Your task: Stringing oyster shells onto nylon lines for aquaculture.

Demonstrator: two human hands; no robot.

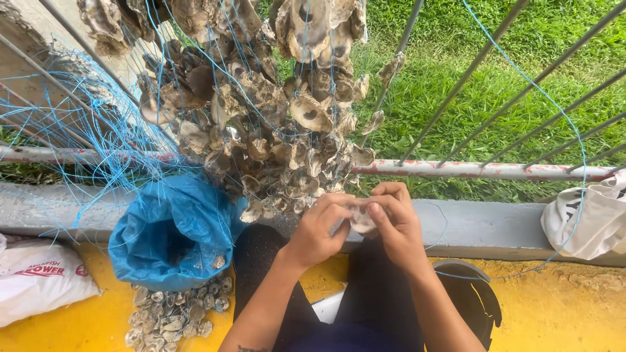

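Two bare hands work one pale oyster shell below strung shells on a grey metal railing.

A big hanging cluster of grey-brown oyster shells [261,111] on thin blue line fills the grey metal railing [469,171]. Under it slumps an open blue plastic sack [173,234], a heap of loose small shells [176,313] on the yellow floor beside it. The left hand [319,228] and right hand [394,218] meet, fingers pinching a small pale oyster shell [360,220] between them, over the person's lap.
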